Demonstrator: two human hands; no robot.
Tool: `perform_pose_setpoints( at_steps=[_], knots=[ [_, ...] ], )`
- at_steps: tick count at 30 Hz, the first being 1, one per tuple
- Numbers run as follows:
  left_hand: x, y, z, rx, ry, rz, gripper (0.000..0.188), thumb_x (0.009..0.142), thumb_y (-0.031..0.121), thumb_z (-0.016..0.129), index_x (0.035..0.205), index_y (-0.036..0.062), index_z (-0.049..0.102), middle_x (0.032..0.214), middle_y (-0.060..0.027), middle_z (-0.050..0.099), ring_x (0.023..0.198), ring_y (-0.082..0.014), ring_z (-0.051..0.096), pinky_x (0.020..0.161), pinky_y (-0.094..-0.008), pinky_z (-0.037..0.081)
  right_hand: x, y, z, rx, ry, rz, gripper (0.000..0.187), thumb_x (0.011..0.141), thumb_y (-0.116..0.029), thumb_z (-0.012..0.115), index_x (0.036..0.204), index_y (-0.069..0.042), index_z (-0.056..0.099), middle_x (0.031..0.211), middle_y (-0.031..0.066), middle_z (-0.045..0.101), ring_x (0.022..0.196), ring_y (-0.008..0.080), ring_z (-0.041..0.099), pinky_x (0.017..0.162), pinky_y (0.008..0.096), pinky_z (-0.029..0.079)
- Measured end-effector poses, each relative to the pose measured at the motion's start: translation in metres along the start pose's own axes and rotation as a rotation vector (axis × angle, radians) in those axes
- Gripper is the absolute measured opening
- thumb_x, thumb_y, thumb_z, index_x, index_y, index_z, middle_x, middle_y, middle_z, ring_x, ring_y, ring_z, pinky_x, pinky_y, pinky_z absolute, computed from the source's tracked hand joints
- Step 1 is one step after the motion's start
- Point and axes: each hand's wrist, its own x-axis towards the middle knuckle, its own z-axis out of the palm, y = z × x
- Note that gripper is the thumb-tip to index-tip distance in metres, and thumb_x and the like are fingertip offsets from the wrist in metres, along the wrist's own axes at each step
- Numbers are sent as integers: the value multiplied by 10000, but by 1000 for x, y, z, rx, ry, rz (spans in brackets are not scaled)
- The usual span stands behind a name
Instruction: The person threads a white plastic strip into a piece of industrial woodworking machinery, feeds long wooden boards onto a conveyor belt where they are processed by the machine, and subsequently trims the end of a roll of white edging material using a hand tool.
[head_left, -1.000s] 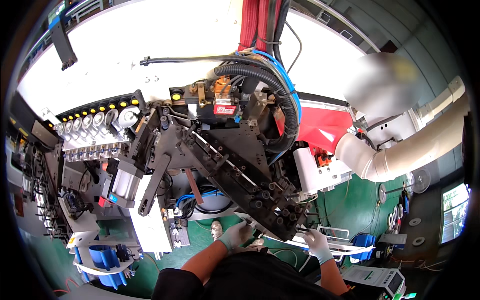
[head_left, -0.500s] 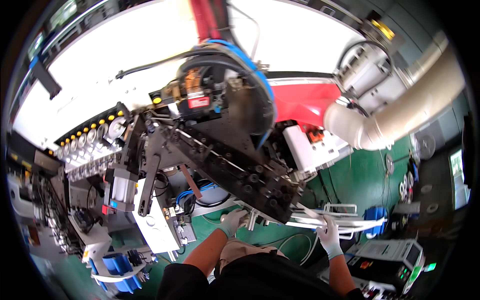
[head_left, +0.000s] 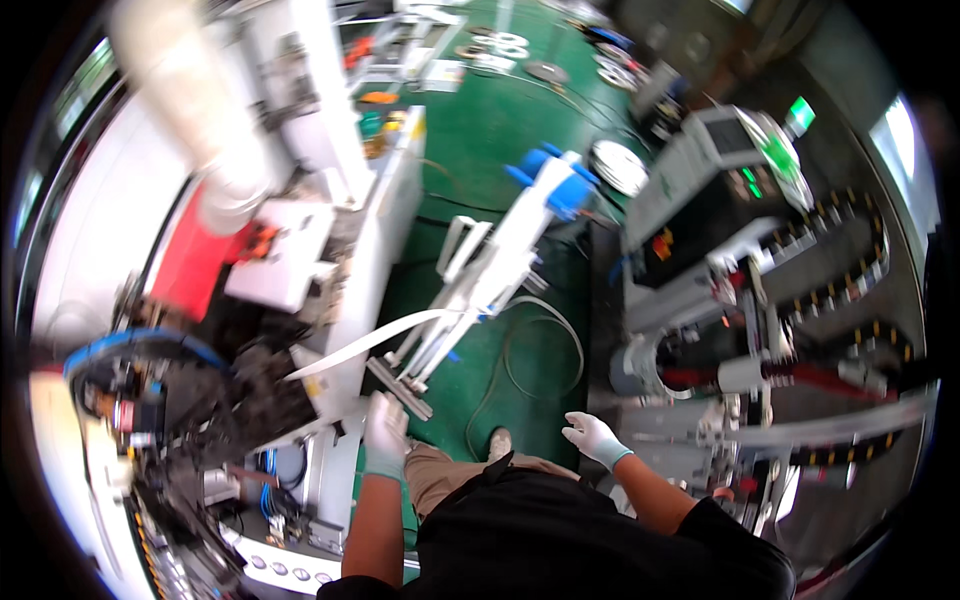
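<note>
My left hand, in a white glove, is beside the short grey metal profile at the machine's edge. Its fingers look stretched forward, though blurred, and I see nothing held in them; whether they touch the profile I cannot tell. My right hand, also white-gloved, hangs over the green floor with fingers apart and nothing in it. Ahead of my hands is a white frame stand with long rails and a blue reel at its far end. A white strip bends from the dark machine head to this stand.
On the left is a machine with a red panel and a thick beige duct. To the right stand a black-and-grey cabinet with green lights and a black cable chain. Hose loops lie on the floor.
My view has swung to the right, bringing the stand to the middle. My right hand has come off the white rails and is now apart from them. My left hand remains near the machine's edge.
</note>
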Motion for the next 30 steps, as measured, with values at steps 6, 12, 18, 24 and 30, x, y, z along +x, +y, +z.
perform_pose_setpoints(
  at_steps=[6,12,18,24,30],
  knots=[
    [84,35,149,-390,62,182,702,1021,469,590,1584,111,371,1645,-110,391,1498,-281,388,1197,-438,363,-97,110,-18,274,177,245,505,979,-311,671,1339,39,615,1287,209,700,1223,323,665,1059,389,500],
    [98,-50,225,-358,-772,-139,463,1066,325,510,1440,52,509,1450,-83,578,1279,-248,584,1054,-415,504,-115,123,-31,492,376,418,458,987,-304,650,1296,34,651,1256,197,714,1207,306,669,1044,387,501],
    [-48,-116,324,-75,-609,-374,387,1089,283,441,1392,74,558,1419,-51,593,1347,-222,503,1154,-432,375,-12,1,-118,58,579,-249,734,859,-259,772,1471,24,483,1456,274,537,1375,408,503,1153,451,415],
    [-76,-53,324,-238,-807,-443,424,1047,459,552,1263,106,642,1207,-85,675,1142,-262,621,1020,-523,475,138,-95,-236,-191,928,-680,487,675,-196,812,1110,-8,698,1115,197,690,1051,392,653,904,451,529],
    [-38,32,296,-174,-513,192,424,1074,484,508,1248,123,647,986,65,689,874,-135,678,845,-329,573,272,-46,-432,-393,999,-335,174,829,-269,716,787,-102,741,764,142,680,833,370,679,733,458,533]
  ],
)
